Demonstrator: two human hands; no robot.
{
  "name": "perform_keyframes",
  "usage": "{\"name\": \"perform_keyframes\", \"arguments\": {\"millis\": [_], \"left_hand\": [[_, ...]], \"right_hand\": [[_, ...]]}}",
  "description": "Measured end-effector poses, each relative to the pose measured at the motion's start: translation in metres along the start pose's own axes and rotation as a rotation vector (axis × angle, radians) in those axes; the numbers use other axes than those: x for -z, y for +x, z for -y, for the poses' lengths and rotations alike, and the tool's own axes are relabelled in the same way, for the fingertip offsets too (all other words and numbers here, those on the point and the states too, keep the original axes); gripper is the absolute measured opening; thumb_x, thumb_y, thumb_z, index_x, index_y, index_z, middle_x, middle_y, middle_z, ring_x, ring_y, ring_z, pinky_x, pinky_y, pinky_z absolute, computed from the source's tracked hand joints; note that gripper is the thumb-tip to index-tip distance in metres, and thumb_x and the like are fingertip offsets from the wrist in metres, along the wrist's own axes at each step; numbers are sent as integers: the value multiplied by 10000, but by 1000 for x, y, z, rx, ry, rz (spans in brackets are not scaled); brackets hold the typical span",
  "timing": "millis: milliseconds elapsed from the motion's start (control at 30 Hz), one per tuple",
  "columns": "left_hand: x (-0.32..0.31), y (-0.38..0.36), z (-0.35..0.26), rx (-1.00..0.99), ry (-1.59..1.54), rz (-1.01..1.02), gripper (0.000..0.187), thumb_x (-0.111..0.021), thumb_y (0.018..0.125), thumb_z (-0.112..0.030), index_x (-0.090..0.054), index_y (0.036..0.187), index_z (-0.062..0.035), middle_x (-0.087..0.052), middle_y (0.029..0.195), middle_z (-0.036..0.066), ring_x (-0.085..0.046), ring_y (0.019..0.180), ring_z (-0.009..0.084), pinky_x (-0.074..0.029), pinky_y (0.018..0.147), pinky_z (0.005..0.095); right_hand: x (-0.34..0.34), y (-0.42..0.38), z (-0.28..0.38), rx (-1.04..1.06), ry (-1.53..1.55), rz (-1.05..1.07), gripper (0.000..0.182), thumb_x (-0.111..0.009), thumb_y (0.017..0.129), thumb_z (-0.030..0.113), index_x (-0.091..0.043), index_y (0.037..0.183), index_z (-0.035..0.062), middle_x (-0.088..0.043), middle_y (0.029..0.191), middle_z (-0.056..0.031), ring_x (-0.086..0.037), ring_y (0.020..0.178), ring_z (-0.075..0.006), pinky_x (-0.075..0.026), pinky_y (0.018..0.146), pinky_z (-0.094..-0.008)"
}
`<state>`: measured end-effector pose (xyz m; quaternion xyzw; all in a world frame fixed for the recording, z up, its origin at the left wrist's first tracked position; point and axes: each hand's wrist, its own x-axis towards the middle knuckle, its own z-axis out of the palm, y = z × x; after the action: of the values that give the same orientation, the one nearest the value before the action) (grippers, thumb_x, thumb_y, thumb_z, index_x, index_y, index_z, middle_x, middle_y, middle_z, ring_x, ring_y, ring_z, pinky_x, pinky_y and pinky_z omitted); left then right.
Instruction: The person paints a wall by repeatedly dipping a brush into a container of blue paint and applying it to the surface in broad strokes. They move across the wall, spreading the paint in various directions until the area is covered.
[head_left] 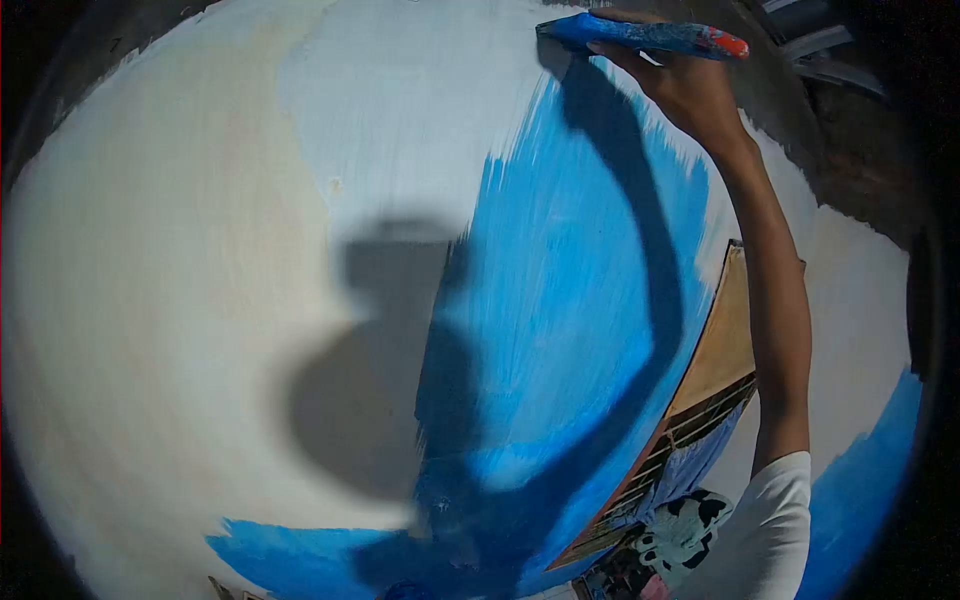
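High on the wall, my right hand [685, 85] grips a paintbrush [650, 36] whose handle is smeared with blue and has a red end. The brush lies nearly sideways, its bristles at the left against the white wall surface, just above a broad patch of wet-looking blue paint [570, 260]. My right arm reaches up from the lower right in a white sleeve. The left hand is outside the picture.
Cream and white wall [180, 250] fills the left side. A wooden-framed opening with bars and a blue cloth [690, 465] stands at the lower right, near a patterned cloth [685, 530]. More blue paint [865, 480] covers the far right. My shadow falls across the wall.
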<state>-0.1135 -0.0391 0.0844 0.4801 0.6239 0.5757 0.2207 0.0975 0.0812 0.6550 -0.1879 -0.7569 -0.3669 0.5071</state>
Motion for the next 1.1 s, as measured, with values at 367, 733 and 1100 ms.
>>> {"name": "perform_keyframes", "arguments": {"millis": [367,733,1100], "left_hand": [[15,15,6,-25,-61,36,810,-930,475,-334,-585,1131,-5,-676,1021,170,-665,938,309,-531,832,431],[22,17,13,-16,-74,70,814,-928,478,-339,-584,1136,-3,-675,1025,174,-664,944,315,-529,834,432],[41,8,23,-12,-70,72,819,-926,481,-345,-582,1141,-2,-674,1029,178,-662,950,320,-527,836,434]], "right_hand": [[-45,-138,53,305,274,521,462,-696,802,144,-601,1252,113,-613,1250,-106,-627,1096,-258,-547,878,-385],[-17,28,-30,334,-28,-163,278,-648,890,271,-669,1099,88,-705,884,-115,-669,760,-188,-520,689,-326],[-61,-196,100,178,535,777,485,-620,819,36,-548,1297,77,-565,1309,-131,-580,1163,-293,-479,987,-398]]}}
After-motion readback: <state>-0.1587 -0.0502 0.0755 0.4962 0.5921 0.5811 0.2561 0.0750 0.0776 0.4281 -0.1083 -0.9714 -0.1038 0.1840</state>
